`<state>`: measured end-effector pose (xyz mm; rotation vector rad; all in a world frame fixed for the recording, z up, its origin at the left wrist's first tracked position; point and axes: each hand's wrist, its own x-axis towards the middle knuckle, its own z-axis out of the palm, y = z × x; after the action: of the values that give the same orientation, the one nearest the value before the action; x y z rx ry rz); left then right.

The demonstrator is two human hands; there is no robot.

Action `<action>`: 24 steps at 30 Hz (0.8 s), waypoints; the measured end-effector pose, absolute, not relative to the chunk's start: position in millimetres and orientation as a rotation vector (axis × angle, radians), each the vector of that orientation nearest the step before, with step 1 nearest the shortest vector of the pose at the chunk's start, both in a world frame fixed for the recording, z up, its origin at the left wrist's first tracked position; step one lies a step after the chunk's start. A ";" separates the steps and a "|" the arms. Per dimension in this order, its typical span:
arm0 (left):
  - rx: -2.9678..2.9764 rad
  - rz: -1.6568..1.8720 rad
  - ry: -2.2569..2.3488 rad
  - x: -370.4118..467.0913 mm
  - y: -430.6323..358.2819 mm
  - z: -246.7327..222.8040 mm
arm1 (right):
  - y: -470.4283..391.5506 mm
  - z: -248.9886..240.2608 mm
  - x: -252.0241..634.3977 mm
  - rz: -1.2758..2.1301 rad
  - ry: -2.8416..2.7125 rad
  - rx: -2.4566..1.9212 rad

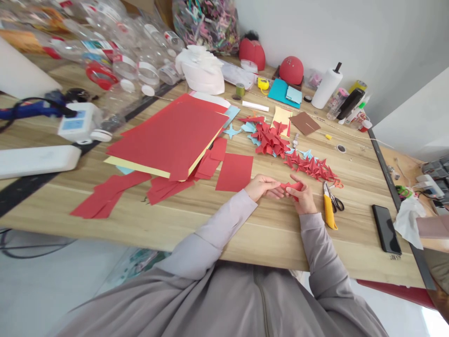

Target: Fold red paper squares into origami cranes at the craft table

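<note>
Between my hands, just above the wooden table (pixel 280 234), is a small folded piece of red paper (pixel 296 186). My left hand (pixel 264 187) pinches its left end with closed fingers. My right hand (pixel 304 199) grips the other end, thumb on top. Part of the paper is hidden by my fingers. Left of my hands lies a flat red paper square (pixel 235 172). Beyond them sit a heap of folded red paper stars (pixel 271 140) and a row of red stars (pixel 310 166), with light blue ones among them.
A stack of red sheets (pixel 168 135) and cut red strips (pixel 108 194) lie to the left. A yellow box cutter (pixel 329 210), black-handled scissors (pixel 337 202) and a phone (pixel 386 229) are at the right. Plastic bottles (pixel 122 65) crowd the back left.
</note>
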<state>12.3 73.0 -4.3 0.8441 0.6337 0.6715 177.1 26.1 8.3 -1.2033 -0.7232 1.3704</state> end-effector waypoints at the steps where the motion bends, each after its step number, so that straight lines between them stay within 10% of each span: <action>1: 0.843 0.659 0.615 11.6 73.2 -3.9 | 26.2 8.0 177.4 1.374 -0.716 -1.204; 24: 0.977 0.865 0.739 19.0 70.9 -7.9 | 28.4 5.3 180.9 1.328 -0.676 -1.252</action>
<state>19.0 70.9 -7.9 0.9773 0.7391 0.8648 180.9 28.4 5.3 -1.2521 -0.6758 1.3282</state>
